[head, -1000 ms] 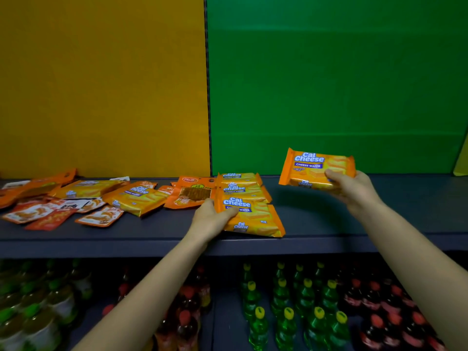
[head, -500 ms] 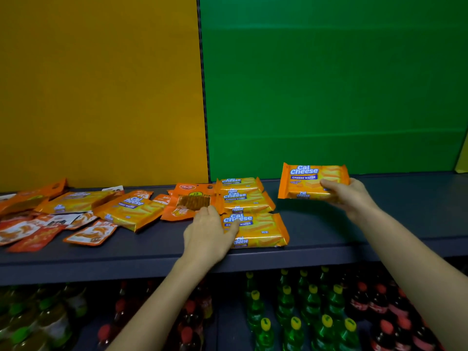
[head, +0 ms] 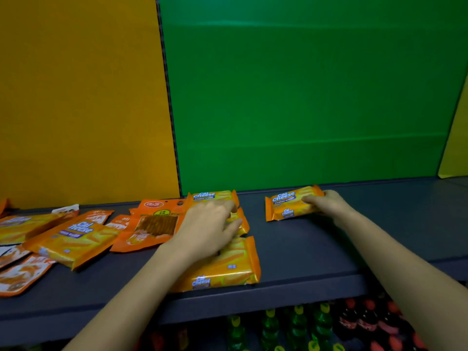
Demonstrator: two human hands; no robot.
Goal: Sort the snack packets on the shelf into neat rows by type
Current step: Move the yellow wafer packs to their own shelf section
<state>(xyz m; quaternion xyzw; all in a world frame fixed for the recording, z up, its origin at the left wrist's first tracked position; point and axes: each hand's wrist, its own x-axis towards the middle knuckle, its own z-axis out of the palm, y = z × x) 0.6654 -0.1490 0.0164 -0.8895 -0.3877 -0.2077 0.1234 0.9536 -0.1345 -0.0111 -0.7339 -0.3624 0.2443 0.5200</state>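
So the right hand (head: 328, 203) has its fingers (head: 311, 198) curled round the right end of one Cal Cheese packet (head: 287, 205), which is down on the dark shelf (head: 329, 249) near the back, with a clear gap from the rest. The left hand (head: 207, 230) lies flat, fingers (head: 231, 225) loosely spread and gripping nothing, on a column of three matching packets (head: 228, 269): one just past the fingertips, one under them, one under the wrist at the front edge. Left of those fingers there's an orange window pouch (head: 152, 226), a stray wafer pack (head: 76, 239) and some small sachets (head: 20, 274), all jumbled.
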